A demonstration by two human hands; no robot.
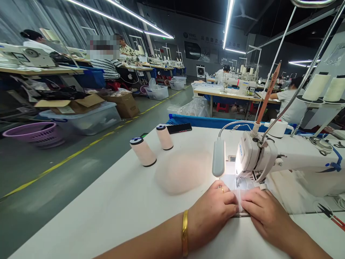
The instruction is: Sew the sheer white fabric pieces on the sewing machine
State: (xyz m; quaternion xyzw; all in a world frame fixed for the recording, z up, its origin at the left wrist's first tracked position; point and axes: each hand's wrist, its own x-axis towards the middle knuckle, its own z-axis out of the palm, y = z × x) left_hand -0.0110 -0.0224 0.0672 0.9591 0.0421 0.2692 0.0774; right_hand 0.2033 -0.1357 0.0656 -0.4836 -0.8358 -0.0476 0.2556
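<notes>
The person's two hands work close to the near side of the sewing machine [296, 158], at the foot of its needle end, with the sheer pale fabric [239, 201] lying between and under their fingertips, just in front of the needle area. The left hand [212, 212] comes in from the machine's near left, its forearm slanting up across the table [107, 219]; the back of the hand faces up, the wrist is nearly straight, and the fingers are bent and drawn together, their tips on the fabric's left edge. A gold bracelet [184, 232] circles that wrist, and a ring [221, 190] sits on a finger. The right hand [269, 212] reaches in from the machine's near right, palm down, fingers close together and gently curved, pointing left toward the other hand, with its tips on the fabric's right side. Both hands are partly closed and in contact with the fabric; whether either one pinches it or only presses it down I cannot tell. Left of the machine's needle end hangs a small lamp [218, 158]; farther left lie a round sheer piece [184, 172] and two thread spools [143, 151]. Red-handled snips [335, 217] rest on the machine's near right.
</notes>
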